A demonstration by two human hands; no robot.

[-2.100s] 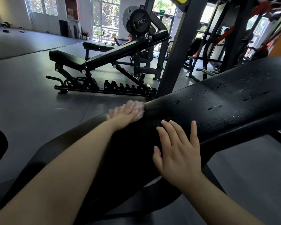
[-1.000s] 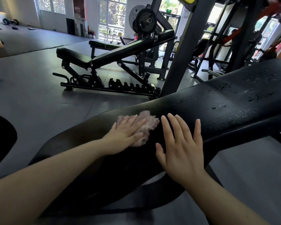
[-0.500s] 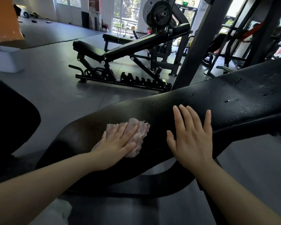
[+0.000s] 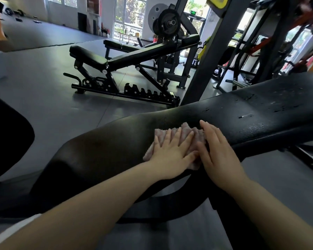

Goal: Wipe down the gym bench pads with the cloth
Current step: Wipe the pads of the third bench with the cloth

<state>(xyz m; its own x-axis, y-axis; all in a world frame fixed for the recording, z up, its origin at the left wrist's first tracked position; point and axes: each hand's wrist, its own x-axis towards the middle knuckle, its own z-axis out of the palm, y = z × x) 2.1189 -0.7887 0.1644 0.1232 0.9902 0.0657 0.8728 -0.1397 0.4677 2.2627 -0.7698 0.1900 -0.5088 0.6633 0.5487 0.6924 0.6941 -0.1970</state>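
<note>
Wiping, your flat, open left hand (image 4: 172, 156) pressed the cloth (image 4: 185, 131) on the pad (image 4: 260, 112); your right hand (image 4: 219, 150) lay open beside the cloth. Wet spots past it came next.

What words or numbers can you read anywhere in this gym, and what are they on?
None can be read.
Green lit sign above the far doorway: too small and blurred to read.
Yellow plate at the top of the rack post: no readable text shows.
Weight plate on the far machine: any markings are too blurred.
Cloth and bench pad: no writing visible.
</note>
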